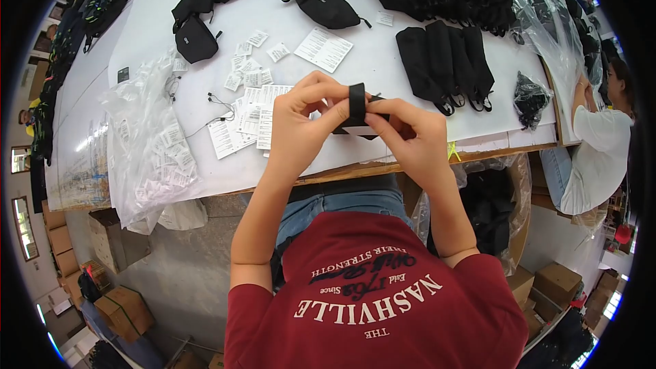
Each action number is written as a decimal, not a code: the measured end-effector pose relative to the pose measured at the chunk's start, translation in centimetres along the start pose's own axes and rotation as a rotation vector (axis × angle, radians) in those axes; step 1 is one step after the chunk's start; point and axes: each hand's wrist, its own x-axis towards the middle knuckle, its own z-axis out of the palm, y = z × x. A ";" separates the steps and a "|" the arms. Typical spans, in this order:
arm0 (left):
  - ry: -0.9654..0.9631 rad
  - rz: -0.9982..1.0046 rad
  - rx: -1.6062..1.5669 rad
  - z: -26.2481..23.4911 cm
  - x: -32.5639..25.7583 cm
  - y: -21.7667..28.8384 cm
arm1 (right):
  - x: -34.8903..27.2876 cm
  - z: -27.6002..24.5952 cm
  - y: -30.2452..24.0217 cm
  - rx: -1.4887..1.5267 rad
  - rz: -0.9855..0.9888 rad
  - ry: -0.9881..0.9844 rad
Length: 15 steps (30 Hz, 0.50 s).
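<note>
Both hands meet above the near edge of the white table: the left hand and right hand pinch a black strap between fingertips. Its visible band stands upright, long axis running near to far; the lower part is hidden behind the fingers. To the left, a clear plastic bag holds small white tags. Far right, another clear bag covers black pouches, contents hard to make out.

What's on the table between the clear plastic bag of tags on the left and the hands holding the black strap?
In the head view, loose white paper tags and a thin black cord lie on the white table between the plastic bag and the left hand.
</note>
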 end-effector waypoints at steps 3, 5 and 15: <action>0.073 -0.004 -0.065 -0.1 -0.2 0.7 | 0.1 -0.4 0.0 0.215 0.142 0.011; 0.115 0.007 -0.175 0.0 -0.3 0.5 | 0.3 -1.0 -0.1 0.514 0.224 0.005; 0.111 -0.023 -0.494 -0.6 -0.4 3.8 | 1.8 -2.5 0.6 1.029 0.117 0.068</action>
